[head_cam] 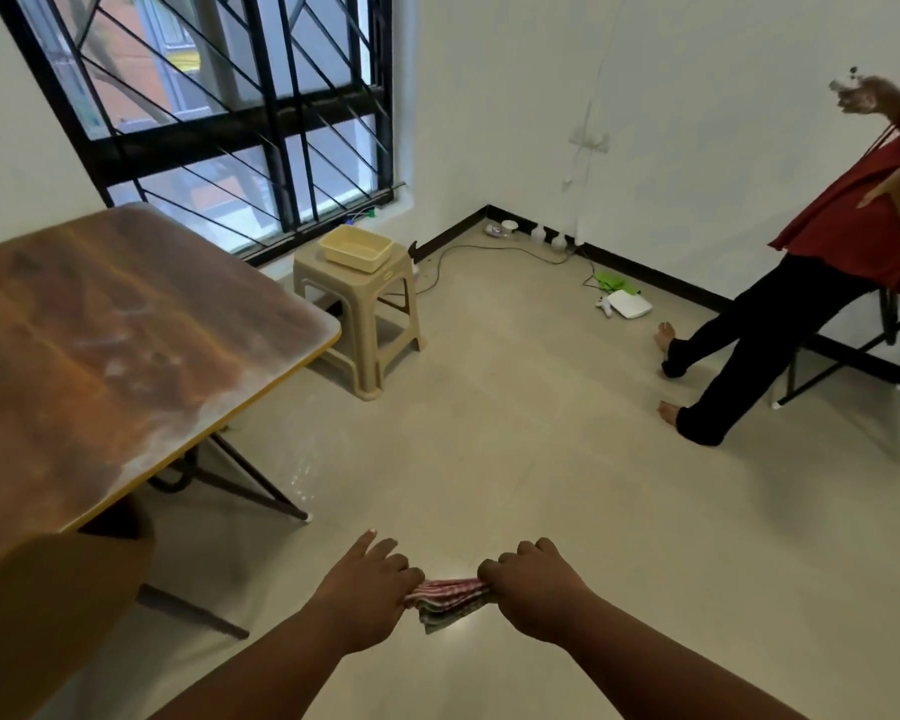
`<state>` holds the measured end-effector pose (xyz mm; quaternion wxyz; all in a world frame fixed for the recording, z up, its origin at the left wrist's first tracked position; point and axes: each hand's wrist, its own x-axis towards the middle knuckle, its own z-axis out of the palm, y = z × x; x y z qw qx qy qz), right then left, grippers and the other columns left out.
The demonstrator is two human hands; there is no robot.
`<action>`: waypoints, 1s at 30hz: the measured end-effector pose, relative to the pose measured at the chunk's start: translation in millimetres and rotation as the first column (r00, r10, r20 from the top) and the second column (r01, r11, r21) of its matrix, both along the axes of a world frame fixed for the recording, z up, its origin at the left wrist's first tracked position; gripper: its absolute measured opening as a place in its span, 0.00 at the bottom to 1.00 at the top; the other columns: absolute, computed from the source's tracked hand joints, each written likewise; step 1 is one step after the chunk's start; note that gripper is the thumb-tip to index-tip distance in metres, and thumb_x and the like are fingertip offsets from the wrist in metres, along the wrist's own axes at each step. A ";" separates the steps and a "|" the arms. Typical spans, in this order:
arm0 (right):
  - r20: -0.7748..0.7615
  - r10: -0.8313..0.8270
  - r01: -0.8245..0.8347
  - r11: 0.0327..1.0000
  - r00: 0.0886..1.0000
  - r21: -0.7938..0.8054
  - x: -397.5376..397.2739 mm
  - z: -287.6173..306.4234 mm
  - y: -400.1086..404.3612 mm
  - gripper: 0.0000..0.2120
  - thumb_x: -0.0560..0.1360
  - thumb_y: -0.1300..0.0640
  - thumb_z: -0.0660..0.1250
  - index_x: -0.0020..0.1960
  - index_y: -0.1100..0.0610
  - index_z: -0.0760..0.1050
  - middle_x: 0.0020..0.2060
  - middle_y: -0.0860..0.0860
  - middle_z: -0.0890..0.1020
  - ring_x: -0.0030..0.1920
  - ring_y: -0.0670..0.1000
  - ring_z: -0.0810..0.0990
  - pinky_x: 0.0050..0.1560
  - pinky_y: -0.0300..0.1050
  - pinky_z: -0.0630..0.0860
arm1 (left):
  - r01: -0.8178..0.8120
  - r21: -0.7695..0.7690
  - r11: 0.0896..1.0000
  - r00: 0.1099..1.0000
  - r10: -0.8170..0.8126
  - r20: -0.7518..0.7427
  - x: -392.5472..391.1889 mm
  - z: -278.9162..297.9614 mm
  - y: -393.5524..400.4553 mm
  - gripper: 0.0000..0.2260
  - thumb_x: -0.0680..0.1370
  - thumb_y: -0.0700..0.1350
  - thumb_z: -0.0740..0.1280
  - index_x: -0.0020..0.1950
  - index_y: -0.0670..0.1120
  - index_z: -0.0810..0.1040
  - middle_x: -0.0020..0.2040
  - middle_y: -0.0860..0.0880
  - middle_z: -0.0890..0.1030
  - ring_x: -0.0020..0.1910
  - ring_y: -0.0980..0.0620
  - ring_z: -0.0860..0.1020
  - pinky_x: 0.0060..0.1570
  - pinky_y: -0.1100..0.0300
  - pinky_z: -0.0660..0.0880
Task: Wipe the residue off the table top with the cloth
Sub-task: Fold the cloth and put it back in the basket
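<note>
A folded red-and-white checked cloth (448,600) hangs between my two hands, low in the view and above the floor. My left hand (370,584) grips its left end with one finger pointing forward. My right hand (531,579) holds the right end in a curled fist. The brown wooden table (100,356) with a yellow edge stands to the left, its top streaked with pale whitish residue near the right side. Both hands are to the right of the table and apart from it.
A beige plastic stool (365,314) carrying a cream tub (357,248) stands by the barred window. A person in a red top (801,283) leans at the right near a black metal frame. Cables and a white device (628,305) lie by the far wall. A brown chair back (48,605) is at lower left.
</note>
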<state>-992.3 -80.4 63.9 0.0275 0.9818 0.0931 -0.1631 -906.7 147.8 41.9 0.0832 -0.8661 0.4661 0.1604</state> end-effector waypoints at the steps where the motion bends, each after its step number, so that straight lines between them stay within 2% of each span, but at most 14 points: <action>1: 0.008 -0.004 0.004 1.000 1.000 0.003 12.0 3.9 -4.0 0.11 0.78 0.57 0.55 0.59 0.54 0.69 0.50 0.55 0.78 0.50 0.59 0.74 0.52 0.52 0.64 | -0.007 -0.007 1.000 1.000 0.007 0.000 13.9 2.8 -6.0 0.18 0.81 0.50 0.53 0.71 0.53 0.67 0.68 0.48 0.72 0.73 0.45 0.60 0.72 0.47 0.50; 4: 0.022 -0.044 0.044 0.999 0.999 0.032 45.5 13.7 -16.0 0.13 0.78 0.56 0.54 0.61 0.53 0.69 0.51 0.55 0.77 0.51 0.59 0.74 0.52 0.51 0.64 | -0.044 -0.038 0.998 0.999 0.042 -0.030 52.2 4.5 -20.7 0.16 0.80 0.50 0.55 0.68 0.55 0.69 0.63 0.50 0.75 0.64 0.47 0.69 0.62 0.53 0.62; 6: 0.039 -0.053 0.051 0.997 0.998 0.056 67.1 16.5 -24.5 0.13 0.79 0.52 0.54 0.61 0.53 0.69 0.51 0.55 0.77 0.51 0.59 0.74 0.53 0.51 0.64 | -0.067 -0.041 0.997 0.996 0.065 -0.052 75.6 1.7 -29.4 0.16 0.80 0.50 0.55 0.67 0.55 0.69 0.61 0.50 0.76 0.60 0.47 0.72 0.57 0.54 0.66; 12: 0.057 -0.064 0.055 0.988 0.996 0.145 137.7 14.4 -53.6 0.14 0.79 0.45 0.55 0.60 0.51 0.70 0.51 0.53 0.77 0.50 0.58 0.75 0.46 0.49 0.60 | -0.148 0.018 0.989 0.981 0.149 -0.120 134.6 -7.0 -56.0 0.16 0.81 0.52 0.53 0.67 0.54 0.68 0.60 0.48 0.75 0.57 0.46 0.74 0.49 0.53 0.68; 17: 0.037 -0.002 -0.006 0.974 0.999 0.227 215.5 2.3 -83.6 0.15 0.79 0.45 0.57 0.61 0.52 0.70 0.52 0.54 0.76 0.51 0.59 0.76 0.44 0.48 0.61 | -0.252 0.116 0.961 0.941 0.271 -0.204 200.3 -8.7 -84.3 0.14 0.81 0.54 0.53 0.63 0.55 0.71 0.57 0.47 0.77 0.55 0.44 0.75 0.46 0.54 0.67; 20: 0.052 0.074 -0.085 0.962 0.996 0.259 268.1 2.4 -104.9 0.15 0.79 0.46 0.57 0.61 0.52 0.71 0.52 0.55 0.76 0.50 0.59 0.76 0.44 0.49 0.62 | -0.354 0.150 0.923 0.886 0.382 -0.263 244.1 0.0 -102.0 0.14 0.81 0.56 0.53 0.63 0.57 0.71 0.58 0.48 0.78 0.57 0.46 0.75 0.48 0.55 0.67; 23: 0.066 0.143 -0.156 0.947 0.988 0.280 316.7 8.1 -123.0 0.14 0.79 0.45 0.57 0.60 0.51 0.71 0.51 0.54 0.76 0.50 0.59 0.75 0.44 0.49 0.63 | -0.502 0.135 0.854 0.778 0.514 -0.360 281.1 11.6 -113.9 0.17 0.80 0.60 0.53 0.64 0.59 0.72 0.60 0.53 0.78 0.58 0.50 0.75 0.53 0.56 0.70; 28: 0.109 0.251 -0.273 0.910 0.962 0.312 385.4 14.0 -144.4 0.14 0.79 0.47 0.57 0.61 0.51 0.71 0.51 0.54 0.76 0.49 0.58 0.76 0.42 0.47 0.63 | -0.648 0.032 0.761 0.647 0.572 -0.505 323.1 15.9 -126.3 0.13 0.81 0.56 0.57 0.60 0.56 0.76 0.56 0.53 0.80 0.40 0.59 0.74 0.49 0.59 0.72; 30: 0.112 0.288 -0.309 0.897 0.951 0.315 410.8 13.1 -149.2 0.14 0.79 0.45 0.58 0.60 0.50 0.71 0.50 0.54 0.76 0.49 0.58 0.76 0.41 0.46 0.63 | -0.696 0.011 0.718 0.593 0.584 -0.554 338.1 13.0 -130.7 0.13 0.81 0.55 0.58 0.60 0.54 0.76 0.54 0.53 0.80 0.39 0.60 0.74 0.49 0.60 0.72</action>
